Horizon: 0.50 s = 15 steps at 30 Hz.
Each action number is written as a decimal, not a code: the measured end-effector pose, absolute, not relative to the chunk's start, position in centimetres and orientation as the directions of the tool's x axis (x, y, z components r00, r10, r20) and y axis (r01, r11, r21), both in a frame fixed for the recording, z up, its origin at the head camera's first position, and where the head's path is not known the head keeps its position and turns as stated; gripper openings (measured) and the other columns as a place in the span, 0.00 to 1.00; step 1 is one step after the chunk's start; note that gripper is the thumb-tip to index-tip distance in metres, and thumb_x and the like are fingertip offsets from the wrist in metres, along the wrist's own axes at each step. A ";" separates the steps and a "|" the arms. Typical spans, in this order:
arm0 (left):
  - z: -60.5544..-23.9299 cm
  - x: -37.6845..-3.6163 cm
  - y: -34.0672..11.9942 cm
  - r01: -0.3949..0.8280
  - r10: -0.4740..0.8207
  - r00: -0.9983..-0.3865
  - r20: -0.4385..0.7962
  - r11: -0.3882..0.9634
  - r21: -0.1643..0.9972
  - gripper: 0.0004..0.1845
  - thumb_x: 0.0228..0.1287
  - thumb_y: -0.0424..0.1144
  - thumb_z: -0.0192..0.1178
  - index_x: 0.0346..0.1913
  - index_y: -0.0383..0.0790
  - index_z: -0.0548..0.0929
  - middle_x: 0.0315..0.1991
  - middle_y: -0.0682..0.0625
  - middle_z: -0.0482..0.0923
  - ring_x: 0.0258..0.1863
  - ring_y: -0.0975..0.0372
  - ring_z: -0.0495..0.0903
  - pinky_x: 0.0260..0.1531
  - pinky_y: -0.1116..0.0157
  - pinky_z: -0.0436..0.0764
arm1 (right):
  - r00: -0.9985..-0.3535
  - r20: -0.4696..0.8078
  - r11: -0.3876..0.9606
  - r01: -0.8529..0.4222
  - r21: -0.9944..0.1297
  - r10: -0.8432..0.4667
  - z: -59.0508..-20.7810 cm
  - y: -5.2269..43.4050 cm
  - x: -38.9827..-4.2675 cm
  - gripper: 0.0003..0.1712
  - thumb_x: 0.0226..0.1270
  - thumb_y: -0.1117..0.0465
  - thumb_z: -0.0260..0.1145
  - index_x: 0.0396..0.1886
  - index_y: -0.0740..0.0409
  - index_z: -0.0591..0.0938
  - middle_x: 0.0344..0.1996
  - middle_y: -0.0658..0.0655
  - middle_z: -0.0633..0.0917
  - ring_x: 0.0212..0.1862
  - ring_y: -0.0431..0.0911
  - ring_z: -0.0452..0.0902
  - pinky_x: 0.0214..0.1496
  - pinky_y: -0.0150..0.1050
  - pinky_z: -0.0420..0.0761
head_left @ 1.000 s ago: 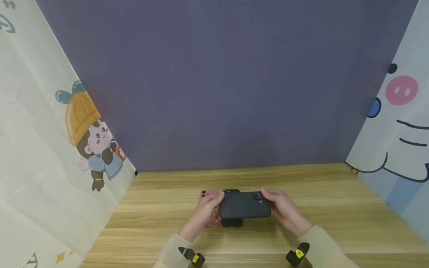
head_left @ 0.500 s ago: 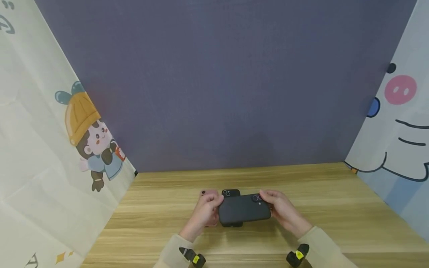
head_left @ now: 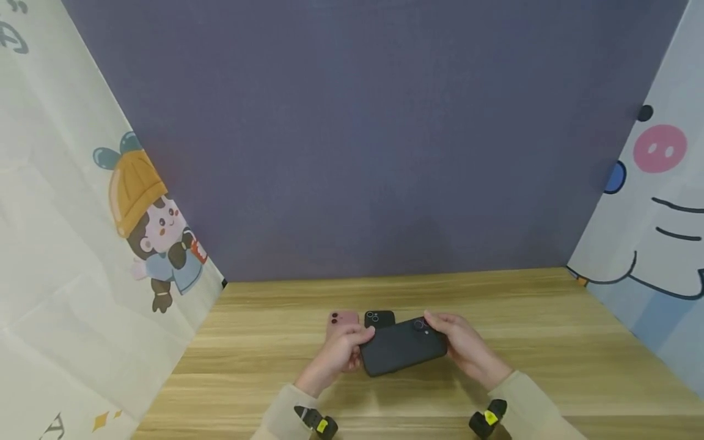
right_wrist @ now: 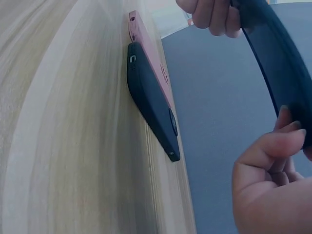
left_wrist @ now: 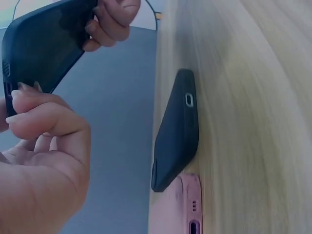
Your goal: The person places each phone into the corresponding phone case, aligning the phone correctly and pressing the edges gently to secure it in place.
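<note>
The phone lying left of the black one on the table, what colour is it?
Pink phone; clearest in the head view.

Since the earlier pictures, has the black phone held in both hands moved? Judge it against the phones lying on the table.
Yes. The held phone has tilted, its right end now higher, uncovering more of the black phone lying on the table.

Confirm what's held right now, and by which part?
The dark phone case, lifted off the table: the left hand pinches its left short end, and the right hand grips its right end by the camera cutout.
</note>
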State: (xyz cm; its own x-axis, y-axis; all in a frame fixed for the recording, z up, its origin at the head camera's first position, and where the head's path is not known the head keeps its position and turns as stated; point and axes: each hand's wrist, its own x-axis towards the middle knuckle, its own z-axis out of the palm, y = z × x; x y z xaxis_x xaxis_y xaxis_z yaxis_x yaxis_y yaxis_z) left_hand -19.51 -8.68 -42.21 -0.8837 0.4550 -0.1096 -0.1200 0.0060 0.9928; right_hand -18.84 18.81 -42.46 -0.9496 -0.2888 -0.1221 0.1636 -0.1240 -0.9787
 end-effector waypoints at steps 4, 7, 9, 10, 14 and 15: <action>-42.0 -19.5 -8.5 -0.158 0.430 -0.896 -0.113 -0.071 0.985 0.14 0.74 0.46 0.58 0.31 0.41 0.81 0.16 0.56 0.74 0.13 0.69 0.63 0.15 0.73 0.60 | -0.952 -0.139 -0.159 0.187 -0.969 -0.272 -42.4 18.6 -18.8 0.19 0.79 0.47 0.58 0.39 0.55 0.86 0.29 0.48 0.87 0.31 0.40 0.84 0.39 0.35 0.81; -42.0 -19.5 -8.5 -0.169 0.398 -0.910 -0.115 -0.105 0.980 0.14 0.75 0.46 0.57 0.34 0.40 0.82 0.17 0.56 0.75 0.13 0.69 0.63 0.15 0.72 0.60 | -0.951 -0.144 -0.187 0.200 -0.962 -0.273 -42.5 18.5 -18.8 0.18 0.79 0.48 0.59 0.41 0.57 0.85 0.28 0.48 0.86 0.28 0.39 0.80 0.34 0.33 0.79; -42.0 -19.6 -8.6 -0.165 0.378 -0.919 -0.111 -0.115 0.979 0.15 0.76 0.45 0.55 0.34 0.39 0.81 0.16 0.56 0.74 0.12 0.69 0.63 0.15 0.71 0.59 | -0.946 -0.149 -0.206 0.214 -0.955 -0.289 -42.6 18.6 -18.7 0.17 0.79 0.49 0.59 0.42 0.57 0.85 0.26 0.48 0.85 0.26 0.38 0.77 0.30 0.32 0.78; -42.0 -19.6 -8.6 -0.161 0.365 -0.925 -0.108 -0.120 0.980 0.15 0.77 0.44 0.54 0.34 0.39 0.81 0.16 0.56 0.74 0.11 0.69 0.62 0.15 0.70 0.59 | -0.941 -0.154 -0.209 0.223 -0.952 -0.301 -42.7 18.6 -18.7 0.16 0.79 0.50 0.59 0.42 0.56 0.84 0.25 0.48 0.85 0.24 0.38 0.76 0.29 0.31 0.77; -42.2 -19.7 -8.7 -0.151 0.341 -0.935 -0.098 -0.133 0.980 0.15 0.78 0.44 0.53 0.34 0.39 0.80 0.16 0.56 0.76 0.11 0.69 0.63 0.14 0.69 0.58 | -0.917 -0.151 -0.200 0.237 -0.951 -0.369 -42.8 18.8 -18.7 0.16 0.79 0.49 0.59 0.41 0.56 0.84 0.23 0.47 0.86 0.23 0.37 0.76 0.29 0.31 0.78; -42.2 -19.7 -8.8 -0.159 0.350 -0.931 -0.102 -0.139 0.977 0.15 0.78 0.43 0.53 0.33 0.40 0.80 0.16 0.56 0.76 0.11 0.69 0.63 0.14 0.69 0.57 | -0.916 -0.144 -0.194 0.230 -0.954 -0.375 -42.8 18.8 -18.6 0.17 0.79 0.49 0.59 0.39 0.56 0.84 0.23 0.47 0.86 0.23 0.37 0.76 0.29 0.31 0.77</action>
State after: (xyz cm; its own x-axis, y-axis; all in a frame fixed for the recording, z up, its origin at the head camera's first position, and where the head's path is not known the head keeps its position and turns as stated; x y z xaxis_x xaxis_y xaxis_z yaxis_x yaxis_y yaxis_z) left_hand -19.74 -8.77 -42.17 -0.9314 0.3496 -0.1016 -0.1587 -0.1389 0.9775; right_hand -18.64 18.82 -42.80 -0.9158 -0.3747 -0.1443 0.2297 -0.1942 -0.9537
